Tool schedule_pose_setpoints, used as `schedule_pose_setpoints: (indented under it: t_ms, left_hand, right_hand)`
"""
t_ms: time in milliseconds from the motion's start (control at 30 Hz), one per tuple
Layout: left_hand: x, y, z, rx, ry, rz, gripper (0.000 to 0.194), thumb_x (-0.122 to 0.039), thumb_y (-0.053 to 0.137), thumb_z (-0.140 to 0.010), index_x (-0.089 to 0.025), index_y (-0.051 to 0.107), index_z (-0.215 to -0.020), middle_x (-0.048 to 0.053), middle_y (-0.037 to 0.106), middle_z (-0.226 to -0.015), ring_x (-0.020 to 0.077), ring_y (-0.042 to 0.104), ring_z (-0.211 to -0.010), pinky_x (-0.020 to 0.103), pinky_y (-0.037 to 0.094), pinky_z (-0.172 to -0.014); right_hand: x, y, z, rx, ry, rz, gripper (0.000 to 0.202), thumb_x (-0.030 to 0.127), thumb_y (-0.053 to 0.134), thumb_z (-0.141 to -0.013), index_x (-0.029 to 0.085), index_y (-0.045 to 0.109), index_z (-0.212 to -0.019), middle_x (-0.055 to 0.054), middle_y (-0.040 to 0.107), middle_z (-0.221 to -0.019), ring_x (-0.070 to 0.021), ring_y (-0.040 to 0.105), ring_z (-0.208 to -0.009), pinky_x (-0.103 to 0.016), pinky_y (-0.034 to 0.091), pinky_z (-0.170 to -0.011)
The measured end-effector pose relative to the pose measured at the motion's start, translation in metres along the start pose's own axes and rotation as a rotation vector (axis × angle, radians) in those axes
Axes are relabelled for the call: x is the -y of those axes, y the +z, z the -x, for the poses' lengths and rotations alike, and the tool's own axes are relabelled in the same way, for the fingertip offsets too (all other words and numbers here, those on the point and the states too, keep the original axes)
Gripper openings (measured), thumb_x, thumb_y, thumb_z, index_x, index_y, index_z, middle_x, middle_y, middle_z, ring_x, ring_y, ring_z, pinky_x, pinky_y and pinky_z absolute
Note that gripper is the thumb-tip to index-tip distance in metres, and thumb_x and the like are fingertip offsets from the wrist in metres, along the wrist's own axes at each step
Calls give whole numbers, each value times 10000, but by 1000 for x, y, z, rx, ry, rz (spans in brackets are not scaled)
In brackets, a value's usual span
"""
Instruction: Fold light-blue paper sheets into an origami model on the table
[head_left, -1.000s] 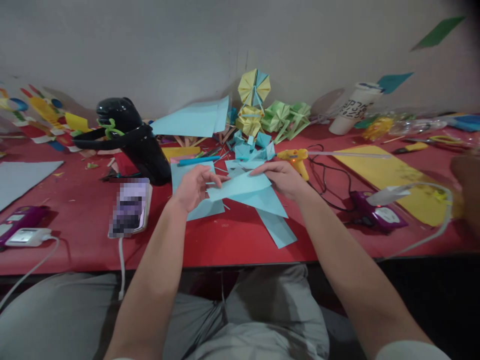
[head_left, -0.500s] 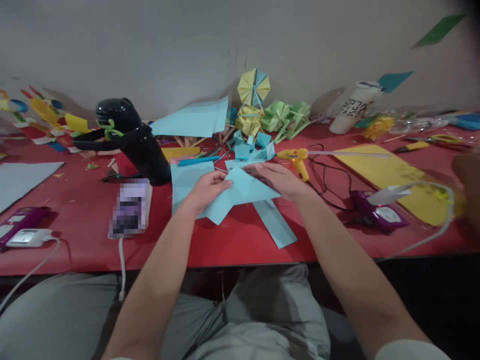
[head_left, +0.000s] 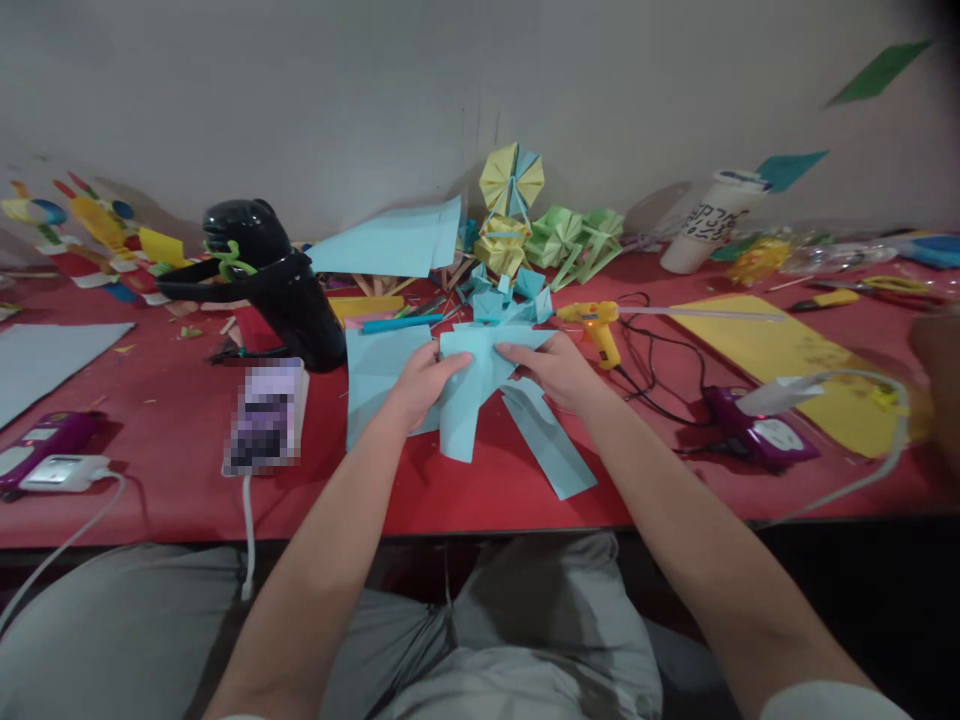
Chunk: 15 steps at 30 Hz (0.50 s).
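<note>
Bent light-blue paper [head_left: 459, 410] is held between the two hands, its left part pinched by the thumb and fingers of the left hand [head_left: 417, 388], its right part by those of the right hand [head_left: 556, 372]. Just below the right fingers, a blue strip [head_left: 553, 448] is spread on the bench [head_left: 502, 495].

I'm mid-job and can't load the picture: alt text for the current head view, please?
A person's left hand and right hand hold light-blue paper over a red table. A blue strip lies nearer the viewer; a yellow glue gun lies beyond the right hand. A phone and black bottle are to the left.
</note>
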<state>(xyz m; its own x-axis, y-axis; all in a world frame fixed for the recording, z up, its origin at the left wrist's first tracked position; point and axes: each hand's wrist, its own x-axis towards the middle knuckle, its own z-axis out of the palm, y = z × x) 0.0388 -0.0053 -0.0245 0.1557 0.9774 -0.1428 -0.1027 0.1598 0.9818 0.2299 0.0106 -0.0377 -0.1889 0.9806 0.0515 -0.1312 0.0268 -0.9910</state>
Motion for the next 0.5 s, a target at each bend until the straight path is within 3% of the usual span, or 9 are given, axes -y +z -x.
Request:
schedule_pose_setpoints:
  t_ms: [167, 333, 500]
  left_hand:
    - [-1, -1, 0, -30, 35, 4, 308, -382, 744, -687, -187, 631, -896, 23, 653, -796, 150, 600, -720, 260, 467, -639]
    - [2, -3, -3, -57, 98, 31, 305, -378, 771, -670, -182, 640, -863, 6, 638, -734, 119, 569, -637, 234, 437, -573]
    - [4, -2, -3, -80, 181, 33, 294, -396, 761, -691, -167, 663, -847, 17, 646, -747, 122, 570, -663, 253, 465, -626]
  right_hand:
    - [3, 0, 2, -6, -99, 194, 277, 419, 759, -684, 159, 679, -737, -10, 636, -665, -124, 555, -593, -274, 470, -556]
    - [3, 3, 4, -26, -118, 182, 304, 442, 763, -675, 160, 654, -702, -4, 620, -642, -112, 533, -549, -264, 457, -519]
    - [2, 7, 5, -38, -242, 310, 318, 445, 722, -730, 169, 604, -626, 7, 571, -559, -119, 525, -508, -267, 456, -501]
